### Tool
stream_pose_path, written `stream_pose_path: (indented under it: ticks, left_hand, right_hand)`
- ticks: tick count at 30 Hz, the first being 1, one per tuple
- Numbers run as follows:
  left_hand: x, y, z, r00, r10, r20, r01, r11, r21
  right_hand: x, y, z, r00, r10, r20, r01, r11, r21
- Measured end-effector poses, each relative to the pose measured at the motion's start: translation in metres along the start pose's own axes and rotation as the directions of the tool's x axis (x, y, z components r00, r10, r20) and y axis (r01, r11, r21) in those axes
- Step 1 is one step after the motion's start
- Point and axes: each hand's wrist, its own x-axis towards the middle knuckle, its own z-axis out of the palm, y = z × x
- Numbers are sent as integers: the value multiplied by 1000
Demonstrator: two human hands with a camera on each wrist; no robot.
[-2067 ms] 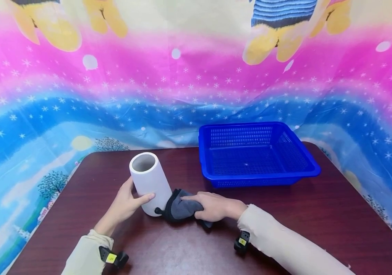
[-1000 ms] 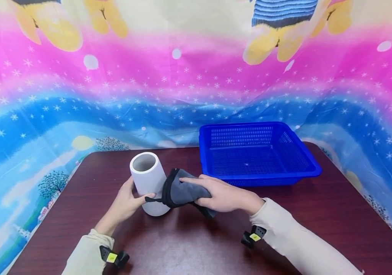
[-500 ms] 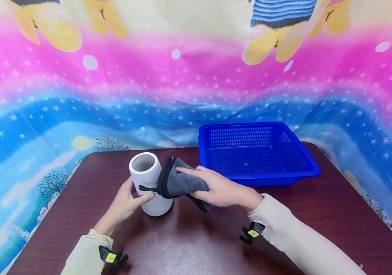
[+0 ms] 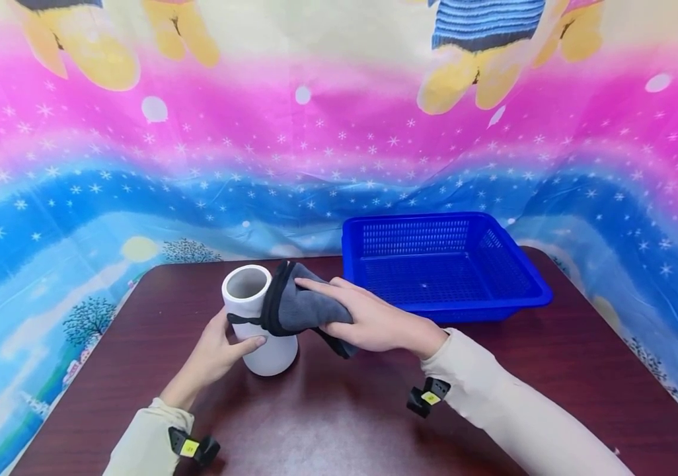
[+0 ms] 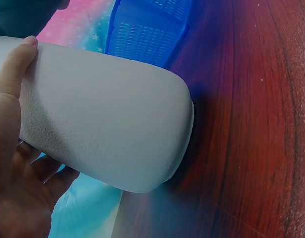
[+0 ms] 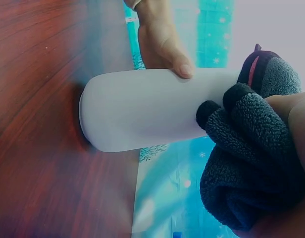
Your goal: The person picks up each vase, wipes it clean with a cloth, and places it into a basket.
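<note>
From the head view I have the white vessel [image 4: 270, 358] standing on its base on the desk [image 4: 327, 423], mouth up, long axis rising from the wood. It seems to lean a little at the top; I can't tell whether that is tilt or only the lens. The left hand [image 4: 214, 350] is the nearer one: it lies along the vessel's left flank, grip curved round the body, thumb across the front about midway up.

On the opposite flank, the right hand [image 4: 371, 320] has its grip full of a bunched grey cloth [image 4: 312, 309], the index finger laid along the top of it. The cloth lies leftward of this grip, so it sits between those fingers and the vessel, lapping the upper right side just under the rim, with a dark tab [image 4: 242, 320] reaching across the front above the left thumb.

As I judge it, that crosswise line matters most: cloth coming in from the right, axis upright, left hand bracing opposite. Behind the right hand I see the blue basket [image 4: 452, 309], apart from the vessel.
</note>
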Motion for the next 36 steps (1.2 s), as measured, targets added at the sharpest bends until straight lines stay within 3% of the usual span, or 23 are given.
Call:
stream_pose_path:
  ticks: [8,22,36]
  left_hand:
    - [-2,-1,1,1000,-21,7,20,1000,12]
    - [-3,1,1,999,-33,2,33,999,16]
    - [-2,0,1,999,-38,2,38,999,21]
  right_hand:
    - [11,-2,1,1000,-16,-11,16,1000,-21]
    - [21,-3,7,996,49,77,-44,996,-72]
    - [23,1,14,995,-6,100,11,999,-53]
